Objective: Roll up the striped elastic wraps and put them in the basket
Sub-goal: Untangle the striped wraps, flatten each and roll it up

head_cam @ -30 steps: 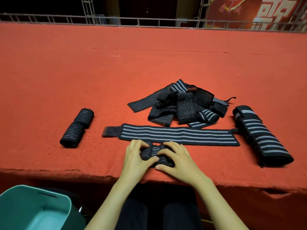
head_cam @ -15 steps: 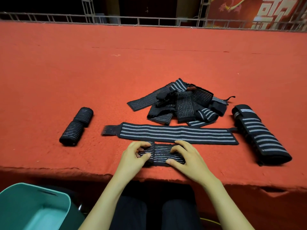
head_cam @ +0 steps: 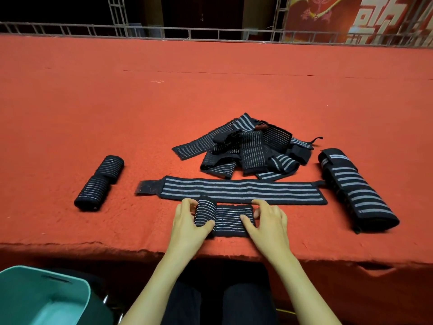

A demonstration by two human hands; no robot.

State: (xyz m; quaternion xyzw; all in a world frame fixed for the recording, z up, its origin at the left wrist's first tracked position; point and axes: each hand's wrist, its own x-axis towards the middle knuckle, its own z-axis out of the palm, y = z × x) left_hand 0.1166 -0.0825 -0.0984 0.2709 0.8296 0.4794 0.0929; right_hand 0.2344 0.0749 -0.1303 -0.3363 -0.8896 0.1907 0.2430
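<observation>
The striped elastic wrap in work lies at the near edge of the surface, straight in front of the person, and is about half rolled: its left end is wound into a short, tight cylinder, and the rest lies flat as a tail running to the right. The left hand grips the rolled part, thumb on the near side and fingers curled over the far side. The right hand holds the free end, thumb pressed on the flat strip and fingertips arched down at its far edge, so the tail is pinched across its width. Just beyond it a long wrap is laid out flat, left to right, with its fastening tab at the left end. Farther off sits a heap of wraps, loose and tangled. Two finished rolls lie end to end at the left, and a thick roll lies at the right, all on the red felt. The teal basket stands below the surface at the near left, and what shows of its inside holds no wrap. By this the task looks well short of half done: one roll to finish, the flat strip and the heap to roll, and every roll to go into the basket.
</observation>
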